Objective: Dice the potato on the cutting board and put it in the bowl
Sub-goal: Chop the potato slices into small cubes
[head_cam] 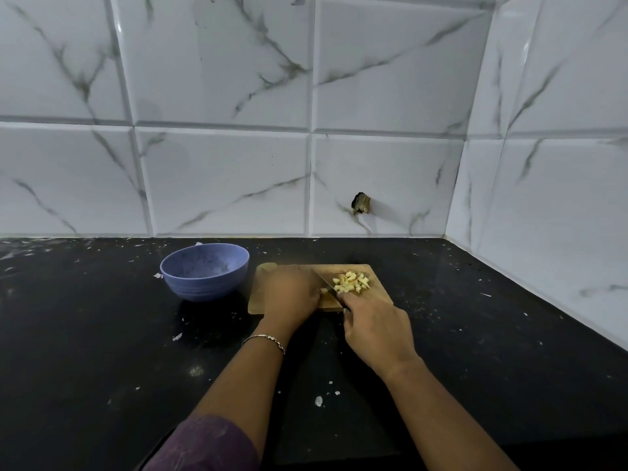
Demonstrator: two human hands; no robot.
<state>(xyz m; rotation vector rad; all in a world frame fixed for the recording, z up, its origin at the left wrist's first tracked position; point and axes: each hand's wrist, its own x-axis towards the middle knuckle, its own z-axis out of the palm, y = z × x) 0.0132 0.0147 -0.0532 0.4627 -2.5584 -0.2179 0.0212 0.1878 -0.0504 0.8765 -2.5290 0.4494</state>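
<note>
A small wooden cutting board (375, 278) lies on the black counter. A heap of pale diced potato (352, 282) sits on its right half. My right hand (377, 329) grips a knife (326, 283) by the handle; the blade runs up and left across the board, just left of the heap. My left hand (289, 295) rests curled over the board's left half, covering whatever potato is under it; a small piece shows at its fingertips. An empty blue bowl (205, 270) stands left of the board.
The black counter (102, 334) is speckled with white flecks. White marble-look tiled walls (221, 181) close the back and the right side, meeting in a corner at the right. A chipped hole (361, 203) marks the back wall above the board.
</note>
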